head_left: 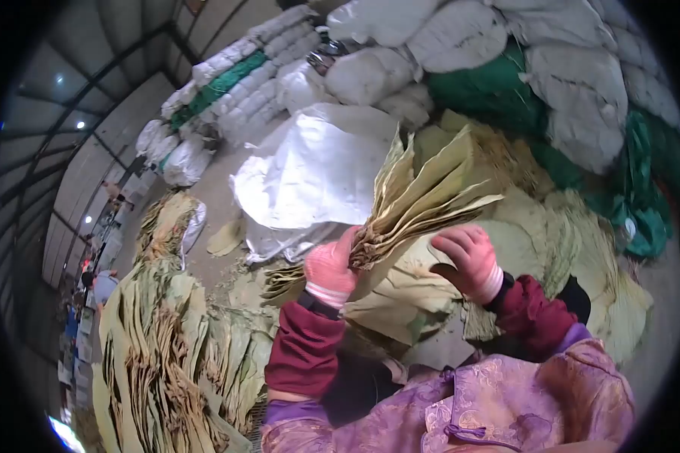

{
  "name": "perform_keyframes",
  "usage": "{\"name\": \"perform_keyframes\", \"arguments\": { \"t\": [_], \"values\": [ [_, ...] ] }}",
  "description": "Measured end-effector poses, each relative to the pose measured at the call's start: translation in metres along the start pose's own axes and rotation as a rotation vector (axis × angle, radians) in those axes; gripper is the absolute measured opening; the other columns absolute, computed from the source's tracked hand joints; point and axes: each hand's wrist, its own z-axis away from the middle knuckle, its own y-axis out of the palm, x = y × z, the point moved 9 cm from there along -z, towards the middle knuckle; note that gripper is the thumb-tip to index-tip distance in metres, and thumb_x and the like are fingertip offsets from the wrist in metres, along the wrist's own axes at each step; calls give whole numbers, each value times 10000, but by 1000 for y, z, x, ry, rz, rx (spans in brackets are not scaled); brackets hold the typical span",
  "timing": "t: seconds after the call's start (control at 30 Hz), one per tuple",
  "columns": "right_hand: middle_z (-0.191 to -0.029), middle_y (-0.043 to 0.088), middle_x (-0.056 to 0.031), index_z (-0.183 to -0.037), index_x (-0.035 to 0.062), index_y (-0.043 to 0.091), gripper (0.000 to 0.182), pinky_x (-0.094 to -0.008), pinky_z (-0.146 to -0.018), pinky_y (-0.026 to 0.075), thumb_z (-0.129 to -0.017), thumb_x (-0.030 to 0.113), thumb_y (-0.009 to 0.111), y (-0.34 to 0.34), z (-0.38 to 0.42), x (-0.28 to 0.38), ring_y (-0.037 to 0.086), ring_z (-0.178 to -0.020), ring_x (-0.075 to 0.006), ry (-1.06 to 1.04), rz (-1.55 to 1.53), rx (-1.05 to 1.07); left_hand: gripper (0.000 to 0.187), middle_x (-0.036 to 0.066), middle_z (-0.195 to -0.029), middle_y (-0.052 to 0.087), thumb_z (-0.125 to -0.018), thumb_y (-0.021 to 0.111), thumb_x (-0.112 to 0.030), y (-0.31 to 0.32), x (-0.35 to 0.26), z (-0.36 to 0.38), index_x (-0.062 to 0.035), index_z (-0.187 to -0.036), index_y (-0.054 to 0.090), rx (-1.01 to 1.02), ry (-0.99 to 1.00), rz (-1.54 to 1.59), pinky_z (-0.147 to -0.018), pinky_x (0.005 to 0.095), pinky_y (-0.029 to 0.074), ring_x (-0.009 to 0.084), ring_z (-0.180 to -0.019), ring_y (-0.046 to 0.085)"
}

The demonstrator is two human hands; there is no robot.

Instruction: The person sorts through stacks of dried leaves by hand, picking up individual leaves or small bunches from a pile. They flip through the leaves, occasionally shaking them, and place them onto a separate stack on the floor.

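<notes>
My left hand [331, 266], in a pink glove with a white-striped cuff, is closed around the stem end of a bundle of dried tobacco leaves [423, 189]. The leaves fan out up and to the right, yellow-green with brown edges. Just right of the bundle is my right hand [470, 260], also gloved in pink. Its fingers are bent and its thumb stands apart, with nothing visible in its grasp. Below both hands lie more loose flat leaves [400, 302], partly hidden by my arms.
A long heap of leaves [159, 355] lies at left. More leaves [536, 226] spread at right. A white plastic sheet [310, 166] lies ahead, before stacked white sacks [461, 38] and green sacking [495, 90]. A person [104, 287] is far off at left.
</notes>
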Motion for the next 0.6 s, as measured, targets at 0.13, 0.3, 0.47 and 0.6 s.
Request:
{"name": "perform_keyframes", "arguments": {
  "t": [0.13,0.3,0.47,0.6],
  "values": [
    [-1021,590,-84,-1083,84,564,551,-403,-839,418,-617,318,742,40,0,0,559,-947,-286,50,-89,169,642,108,-647,551,-570,564,3,43,-1,32,-100,-1202,518,204,67,-78,-563,419,440,322,-597,547],
    [-922,590,-76,-968,76,556,431,-391,-790,435,-620,279,708,131,46,8,567,-879,-267,69,-130,351,600,130,-666,574,-583,567,4,90,16,72,-92,-1174,526,468,-64,-87,-572,441,451,331,-631,572],
    [-881,581,-134,-798,62,514,174,-414,-630,479,-672,147,600,174,64,3,581,-746,-335,140,-287,437,739,218,-1007,614,-648,768,-380,114,31,90,-39,-1223,452,755,-335,194,-771,385,485,356,-938,601],
    [-946,584,-121,-833,64,521,157,-417,-583,487,-707,138,577,179,56,9,599,-710,-331,70,-341,437,1070,237,-1013,601,-595,592,-770,109,46,100,-2,-1303,366,732,-340,281,-794,408,470,392,-933,591]
  ]
}}
